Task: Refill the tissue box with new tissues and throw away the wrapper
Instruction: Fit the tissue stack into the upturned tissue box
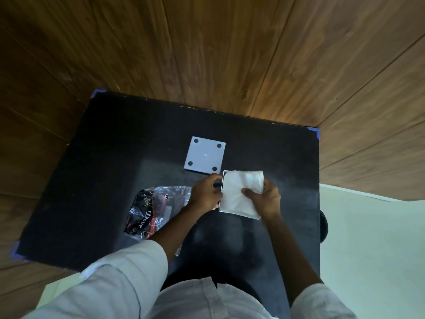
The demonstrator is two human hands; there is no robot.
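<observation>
So the square white tissue box (221, 204) sits open near the middle of the black surface (103, 157), with a white stack of tissues (239, 192) pressed into it. Left hand (205, 193) grips the box's left wall; right hand (264, 200) clutches the tissues, thumb on top. Just beyond lies the flat white square lid (204, 155) with four dark pads, and the crinkly clear-and-black plastic wrapper (151, 210) sits to the left.

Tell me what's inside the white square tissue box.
A stack of white tissues fills the white square tissue box, pressed by the right hand. Whatever lies under them is hidden.
</observation>
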